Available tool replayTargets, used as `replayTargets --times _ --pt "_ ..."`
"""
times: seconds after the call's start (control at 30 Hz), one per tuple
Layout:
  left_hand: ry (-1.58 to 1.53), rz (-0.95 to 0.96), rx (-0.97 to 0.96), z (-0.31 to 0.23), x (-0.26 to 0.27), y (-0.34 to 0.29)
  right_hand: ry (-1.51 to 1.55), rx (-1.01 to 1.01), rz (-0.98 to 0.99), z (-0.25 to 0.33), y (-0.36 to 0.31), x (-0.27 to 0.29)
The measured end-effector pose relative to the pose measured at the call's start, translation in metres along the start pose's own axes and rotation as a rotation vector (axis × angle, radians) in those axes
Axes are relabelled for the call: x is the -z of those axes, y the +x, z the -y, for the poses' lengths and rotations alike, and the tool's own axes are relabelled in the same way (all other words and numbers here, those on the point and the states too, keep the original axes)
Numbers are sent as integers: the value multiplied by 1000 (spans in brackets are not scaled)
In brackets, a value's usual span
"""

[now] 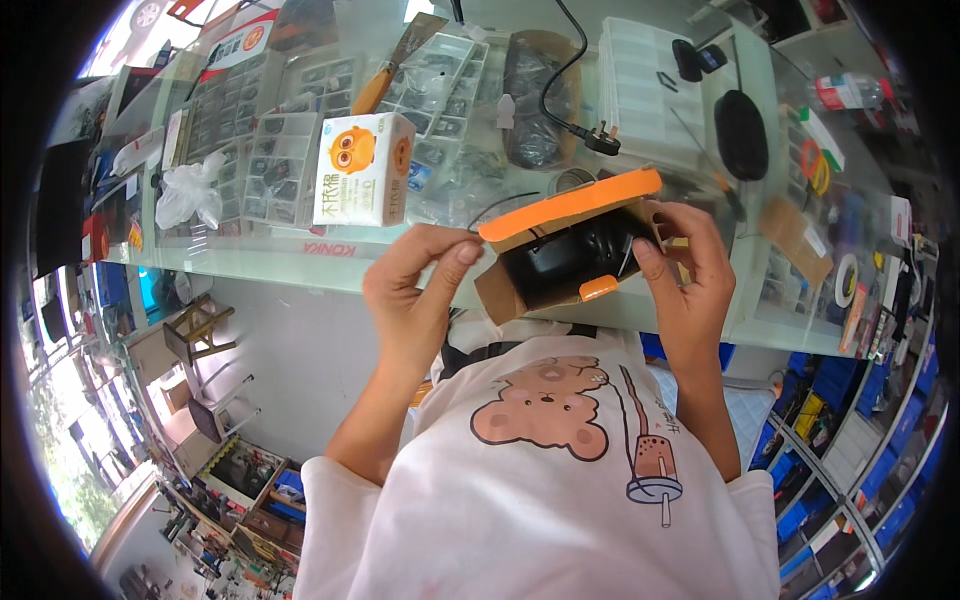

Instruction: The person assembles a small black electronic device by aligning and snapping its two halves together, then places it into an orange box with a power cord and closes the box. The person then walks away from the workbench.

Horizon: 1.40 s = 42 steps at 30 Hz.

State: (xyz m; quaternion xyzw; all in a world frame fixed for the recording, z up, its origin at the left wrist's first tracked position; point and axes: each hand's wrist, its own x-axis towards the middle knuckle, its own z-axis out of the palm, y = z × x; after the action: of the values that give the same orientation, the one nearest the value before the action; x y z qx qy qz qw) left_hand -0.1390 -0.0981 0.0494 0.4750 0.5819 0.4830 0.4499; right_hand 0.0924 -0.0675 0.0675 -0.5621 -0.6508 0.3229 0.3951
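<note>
An orange cardboard box (570,207) with a brown inside is held tilted over the table's near edge, its lid raised. Inside lies a glossy black object (553,262), with what looks like black cable bundled beside it; its kind I cannot make out. My left hand (418,285) pinches at the left end of the lid, thumb against forefinger. Around the right side of the box my right hand (695,265) is closed, its thumb at the opening. A small orange tab (598,288) sticks up at the near rim.
Behind the box stands a white tissue pack (362,170). Clear compartment boxes (283,170), a scraper (385,80), a black plug (600,138) on its cord, a white tray (645,90) and a black case (741,135) crowd the glass table (270,262). Shelves with blue bins (800,520) stand at right.
</note>
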Motion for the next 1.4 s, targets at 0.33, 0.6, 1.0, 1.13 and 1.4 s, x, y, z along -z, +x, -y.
replayTargets --times 0.33,0.6,1.0,1.13,1.4 --pt "470 -63 -278 -30 -2 3 23 -7 -14 -1 1 -1" --pt "712 236 -755 -60 -31 4 47 -50 -41 2 2 -7" --pt "1176 398 -873 -51 -55 23 -27 41 -32 2 -2 -5" --pt "1108 477 -803 -49 -52 26 -10 36 -13 3 0 -3" --pt "715 491 -652 -45 -42 27 -37 236 -6 -2 0 -4"
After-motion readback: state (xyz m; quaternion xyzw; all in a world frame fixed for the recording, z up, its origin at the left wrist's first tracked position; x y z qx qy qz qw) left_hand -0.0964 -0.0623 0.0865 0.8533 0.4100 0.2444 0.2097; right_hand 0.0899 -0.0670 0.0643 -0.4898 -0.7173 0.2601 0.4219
